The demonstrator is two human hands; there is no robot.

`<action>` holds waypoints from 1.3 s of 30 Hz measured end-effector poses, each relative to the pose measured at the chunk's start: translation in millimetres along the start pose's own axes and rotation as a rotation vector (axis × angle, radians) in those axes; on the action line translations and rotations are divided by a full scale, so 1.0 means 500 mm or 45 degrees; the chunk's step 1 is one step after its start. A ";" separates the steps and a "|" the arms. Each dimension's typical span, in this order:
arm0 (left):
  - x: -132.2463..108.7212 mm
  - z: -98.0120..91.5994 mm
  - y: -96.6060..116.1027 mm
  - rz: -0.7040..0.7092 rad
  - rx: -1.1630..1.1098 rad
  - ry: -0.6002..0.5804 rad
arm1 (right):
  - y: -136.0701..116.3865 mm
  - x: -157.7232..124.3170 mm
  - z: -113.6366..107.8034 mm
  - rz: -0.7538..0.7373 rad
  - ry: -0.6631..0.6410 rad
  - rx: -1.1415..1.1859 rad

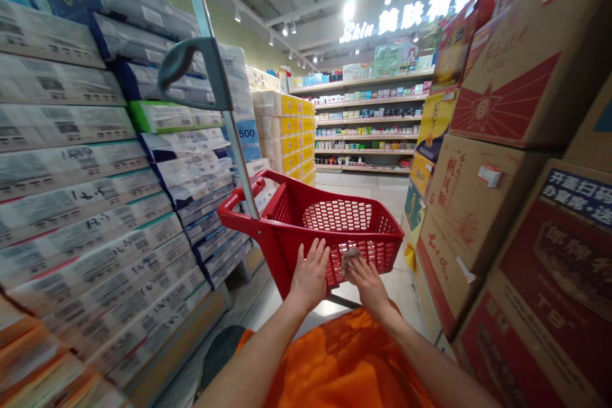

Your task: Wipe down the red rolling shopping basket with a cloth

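A red plastic shopping basket cart (291, 236) stands in front of me, with lattice holes in its walls. Against its near side wall rests my left hand (310, 273), open and flat with the fingers stretched upward. Just to the right, my right hand (367, 279) presses a crumpled greyish cloth (350, 257) to the lattice; part of the cloth is hidden under the fingers. From the cart's left end rises a slanted metal pole (239, 153), topped by a grey loop handle (194, 73). No goods show in the visible part of the basket.
Tall stacks of wrapped paper packs (86, 204) line the left side. Cardboard cartons (478, 197) are piled close on the right. Yellow-and-white packs (291, 134) stand behind the cart, and stocked shelves (368, 118) span the back beyond the tiled floor.
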State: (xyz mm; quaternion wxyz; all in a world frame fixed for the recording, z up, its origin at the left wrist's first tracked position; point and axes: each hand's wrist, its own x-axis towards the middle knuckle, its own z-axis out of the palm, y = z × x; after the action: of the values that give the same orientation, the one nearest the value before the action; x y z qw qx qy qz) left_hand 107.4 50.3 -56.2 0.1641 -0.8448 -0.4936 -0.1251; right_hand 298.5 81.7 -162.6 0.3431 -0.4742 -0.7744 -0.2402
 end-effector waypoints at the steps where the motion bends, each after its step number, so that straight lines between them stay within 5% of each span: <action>1: 0.005 0.001 0.006 0.007 -0.007 -0.008 | 0.007 0.001 -0.010 0.018 0.026 -0.009; 6: 0.031 0.005 0.034 0.049 -0.030 -0.023 | 0.050 0.045 -0.050 0.106 0.090 -0.098; 12: 0.046 0.012 0.052 0.112 -0.030 0.003 | 0.082 -0.041 -0.021 0.190 -0.068 -0.124; 18: 0.047 0.007 0.055 0.090 -0.042 -0.052 | 0.150 -0.012 -0.057 0.380 0.080 -0.192; 22: 0.048 -0.001 0.055 0.097 -0.051 -0.044 | 0.171 -0.055 -0.036 0.457 -0.018 -0.187; 26: 0.047 -0.004 0.046 0.075 -0.008 -0.037 | 0.166 -0.091 -0.037 0.431 -0.072 -0.165; 31: 0.050 -0.014 0.030 0.008 0.009 -0.014 | 0.191 -0.010 -0.086 0.438 0.124 -0.156; 36: 0.051 -0.034 0.001 -0.062 0.034 0.029 | 0.182 -0.032 -0.067 0.504 -0.103 -0.129; 39: 0.050 -0.046 -0.029 -0.122 0.057 0.070 | 0.179 -0.031 -0.074 0.475 -0.013 -0.123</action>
State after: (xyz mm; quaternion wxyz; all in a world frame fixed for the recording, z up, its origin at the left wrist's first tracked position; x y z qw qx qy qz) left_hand 105.9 67.7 -23.6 0.1903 -0.8125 -0.5316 -0.1449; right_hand 395.4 85.9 -146.2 0.3546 -0.6266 -0.6624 -0.2069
